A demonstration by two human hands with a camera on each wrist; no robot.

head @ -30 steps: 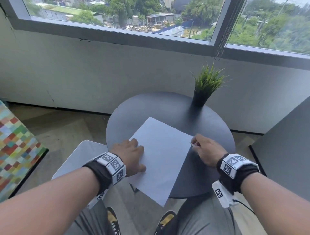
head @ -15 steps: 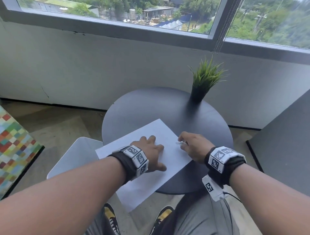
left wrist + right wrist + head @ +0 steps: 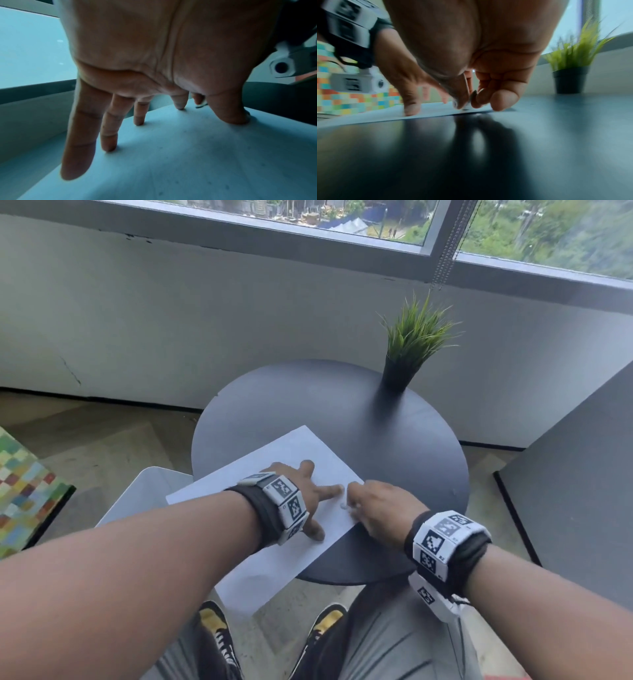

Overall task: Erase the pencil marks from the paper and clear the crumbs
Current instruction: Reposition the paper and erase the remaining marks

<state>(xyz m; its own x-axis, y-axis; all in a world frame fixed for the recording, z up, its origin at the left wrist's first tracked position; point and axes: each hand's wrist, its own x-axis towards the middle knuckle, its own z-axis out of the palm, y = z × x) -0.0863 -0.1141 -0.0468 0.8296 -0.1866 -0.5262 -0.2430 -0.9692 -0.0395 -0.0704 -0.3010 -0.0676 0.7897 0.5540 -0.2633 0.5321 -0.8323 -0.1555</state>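
A white sheet of paper (image 3: pixel 294 450) lies skewed on the round dark table (image 3: pixel 376 440), its near corner hanging past the front edge. My left hand (image 3: pixel 318 501) presses it flat with straight, spread fingers (image 3: pixel 106 135). Just to the right, my right hand (image 3: pixel 352 501) sits at the sheet's right edge, thumb and fingertips pinching a small white eraser (image 3: pixel 467 107) against the paper (image 3: pixel 385 116). Seen from the left wrist, the paper (image 3: pixel 188 155) carries faint dark specks. No clear pencil lines can be made out.
A potted green plant (image 3: pixel 407 347) stands at the table's far right. A white stool (image 3: pixel 144 498) sits below the table's left side, a multicoloured block (image 3: pixel 24 491) further left, and a grey panel (image 3: pixel 575 491) on the right.
The paper has turned and slid leftward on the table. My left hand shifted right across it with fingers spread, and my right hand moved left with the eraser onto the sheet's edge.
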